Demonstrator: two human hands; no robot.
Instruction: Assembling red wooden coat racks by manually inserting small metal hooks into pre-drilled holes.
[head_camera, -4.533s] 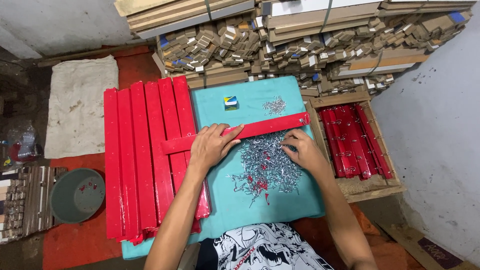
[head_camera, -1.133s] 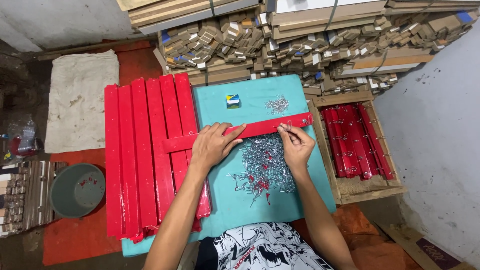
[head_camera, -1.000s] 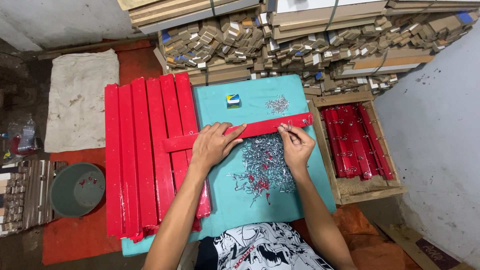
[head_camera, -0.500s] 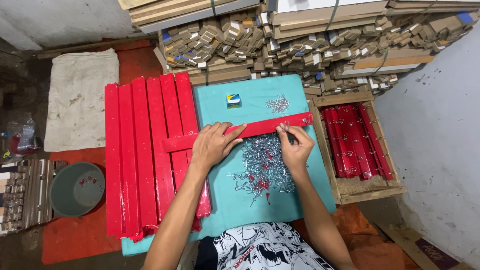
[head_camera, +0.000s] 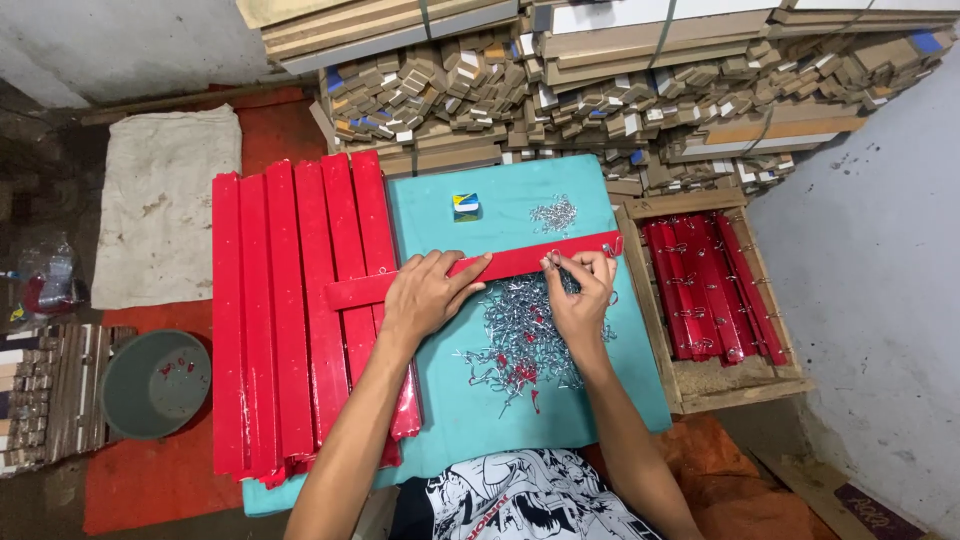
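A teal tabletop (head_camera: 560, 420) carries a row of long red strips (head_camera: 290, 320) on its left. One red strip (head_camera: 500, 267) lies crosswise; the left hand (head_camera: 428, 295) presses it flat, fingers spread. The right hand (head_camera: 580, 295) pinches a small metal hook (head_camera: 553, 258) against its edge, above the loose hook pile (head_camera: 520, 345).

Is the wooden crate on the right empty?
No, the wooden crate holds a row of red strips fitted with small metal hooks.
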